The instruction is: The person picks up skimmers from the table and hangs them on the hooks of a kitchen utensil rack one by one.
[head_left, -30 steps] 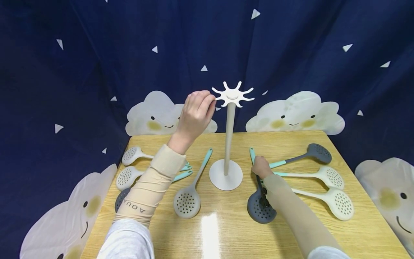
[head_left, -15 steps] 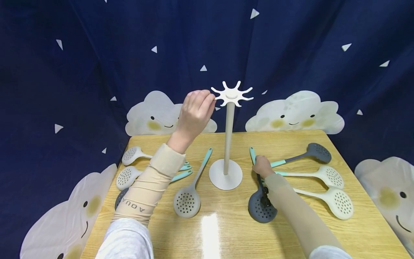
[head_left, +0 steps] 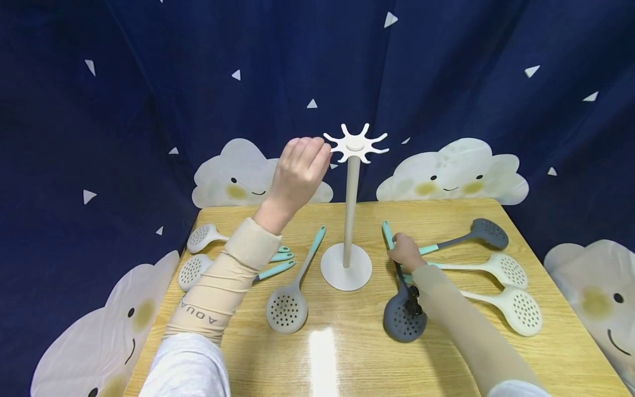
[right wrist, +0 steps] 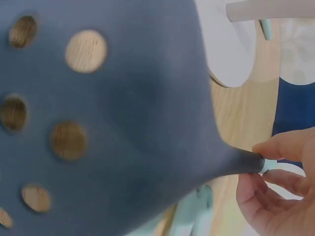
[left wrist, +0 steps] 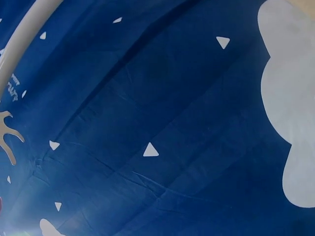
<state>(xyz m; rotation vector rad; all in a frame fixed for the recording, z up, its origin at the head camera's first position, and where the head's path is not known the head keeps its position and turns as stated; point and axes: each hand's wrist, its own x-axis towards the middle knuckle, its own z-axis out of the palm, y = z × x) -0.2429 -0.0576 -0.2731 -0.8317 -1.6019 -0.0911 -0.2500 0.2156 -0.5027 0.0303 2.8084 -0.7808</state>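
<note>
In the head view my left hand point(head_left: 301, 171) is raised at the left side of a white utensil stand point(head_left: 351, 209). Its bent fingers hold the tip of one hook arm; the thumb is hidden. The left wrist view catches only a few hook arms point(left wrist: 7, 135) at its edge. My right hand point(head_left: 405, 252) pinches the handle of a dark grey skimmer point(head_left: 403, 322) where the grey neck meets the teal grip, right of the stand's base. Close up in the right wrist view, thumb and fingers point(right wrist: 283, 147) grip that handle, with the perforated grey head point(right wrist: 147, 98) filling the left.
A white skimmer point(head_left: 286, 309) lies left of the stand. More skimmers lie at the table's left, partly under my left forearm. On the right are another grey skimmer point(head_left: 488, 234) and two white ones point(head_left: 511, 271), handles inward. A blue curtain point(head_left: 446, 66) hangs behind the wooden table point(head_left: 347, 353).
My right hand has shifted slightly right, and the grey skimmer has moved right with it. The left forearm has drifted slightly left while its fingers stay at the hook arm.
</note>
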